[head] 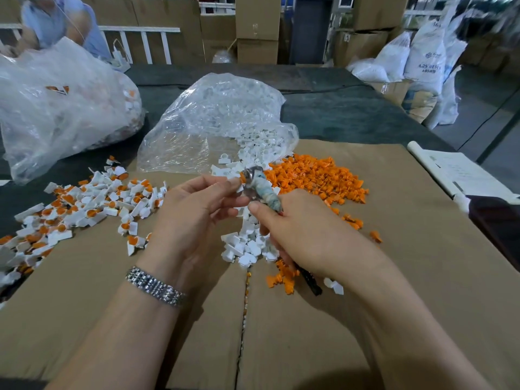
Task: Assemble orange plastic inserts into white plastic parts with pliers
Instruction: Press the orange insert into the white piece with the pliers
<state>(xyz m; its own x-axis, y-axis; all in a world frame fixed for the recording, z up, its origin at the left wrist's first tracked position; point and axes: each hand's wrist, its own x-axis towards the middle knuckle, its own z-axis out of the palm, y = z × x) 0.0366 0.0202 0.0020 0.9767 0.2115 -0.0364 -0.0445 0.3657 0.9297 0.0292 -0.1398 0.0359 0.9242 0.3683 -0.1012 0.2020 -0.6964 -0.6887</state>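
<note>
Both hands meet above the cardboard-covered worktop [365,277]: the left hand [194,209] pinches a white part [239,188] steady while the right hand [298,235] grips pliers [253,184], closing them on it, likely seating an orange insert [242,177]. Loose inserts [315,175] lie just beyond.

Both forearms reach forward, bare. The left hand [194,209] curls its fingers, thumb and forefinger pinched together. The right hand [298,235] is clenched, thumb pressed forward on top.
</note>
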